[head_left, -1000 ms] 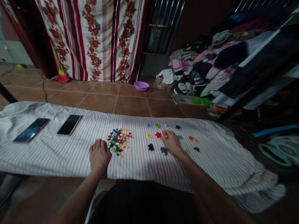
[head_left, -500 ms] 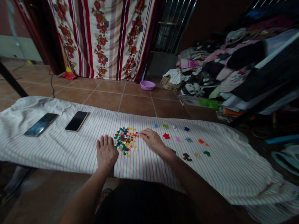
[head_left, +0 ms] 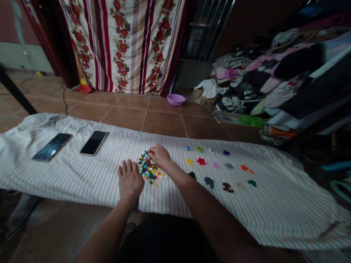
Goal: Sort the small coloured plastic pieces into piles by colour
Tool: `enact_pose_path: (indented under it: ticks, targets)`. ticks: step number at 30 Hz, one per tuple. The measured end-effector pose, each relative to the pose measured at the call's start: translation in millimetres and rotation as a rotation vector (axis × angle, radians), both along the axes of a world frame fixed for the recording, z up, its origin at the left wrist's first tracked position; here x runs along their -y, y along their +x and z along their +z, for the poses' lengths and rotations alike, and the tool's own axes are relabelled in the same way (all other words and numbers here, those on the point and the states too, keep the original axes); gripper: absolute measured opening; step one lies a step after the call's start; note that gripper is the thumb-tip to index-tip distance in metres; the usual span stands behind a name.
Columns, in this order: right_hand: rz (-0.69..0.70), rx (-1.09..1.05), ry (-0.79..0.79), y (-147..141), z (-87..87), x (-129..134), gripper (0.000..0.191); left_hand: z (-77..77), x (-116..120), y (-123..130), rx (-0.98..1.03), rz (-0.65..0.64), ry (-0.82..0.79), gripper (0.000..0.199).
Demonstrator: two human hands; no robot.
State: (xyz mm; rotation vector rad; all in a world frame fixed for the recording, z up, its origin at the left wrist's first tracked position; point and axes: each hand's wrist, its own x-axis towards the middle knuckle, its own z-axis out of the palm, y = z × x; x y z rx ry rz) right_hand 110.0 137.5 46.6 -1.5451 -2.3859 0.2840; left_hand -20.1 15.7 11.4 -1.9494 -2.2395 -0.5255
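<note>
A mixed pile of small coloured pieces (head_left: 149, 168) lies on the striped cloth (head_left: 127, 140); their exact kind is too small to tell. My left hand (head_left: 130, 180) rests flat at the pile's left side, fingers stretched out, with nothing in it. Over the pile's upper right edge, my right hand (head_left: 161, 155) has its thumb and fingertips pressed together among the pieces; whatever is between them cannot be made out. To the right lie small one-colour groups, among them a red group (head_left: 201, 161), a yellow group (head_left: 189, 161), a brown group (head_left: 227, 187) and an orange group (head_left: 244, 168).
Two phones, a left phone (head_left: 52, 147) and a right phone (head_left: 94, 142), lie on the cloth's left part. Beyond it, a purple basin (head_left: 176, 100) stands on the tiled floor before a flowered curtain (head_left: 121, 42). A clothes heap (head_left: 259, 71) is at right.
My right hand has moved left and away from me, from the pile's right edge onto its upper part. The yellow group now shows. My left hand stays flat beside the pile.
</note>
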Motion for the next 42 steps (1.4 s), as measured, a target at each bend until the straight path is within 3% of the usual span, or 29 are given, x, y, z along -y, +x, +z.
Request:
enact_pose_path:
  ticks: [6, 13, 23, 31, 42]
  targets:
    - [-0.056, 0.063, -0.031, -11, -2.7, -3, 0.015, -1.2, 0, 0, 0.011, 0.004, 0.008, 0.041]
    - [-0.059, 0.117, -0.073, -16, 5.6, -7, 0.016, 2.1, 1, 1, 0.027, 0.008, -0.002, 0.041]
    - [-0.083, 0.017, -0.053, -12, -2.2, -4, 0.021, 4.1, 1, 1, 0.018, 0.01, -0.004, 0.039]
    - [-0.023, 0.09, -0.139, -17, 8.7, -6, 0.03, 5.3, 2, 2, -0.018, 0.019, -0.008, 0.04]
    - [-0.005, -0.197, -0.055, -4, -9.3, -7, 0.017, 7.0, 2, 2, 0.015, 0.015, -0.003, 0.038]
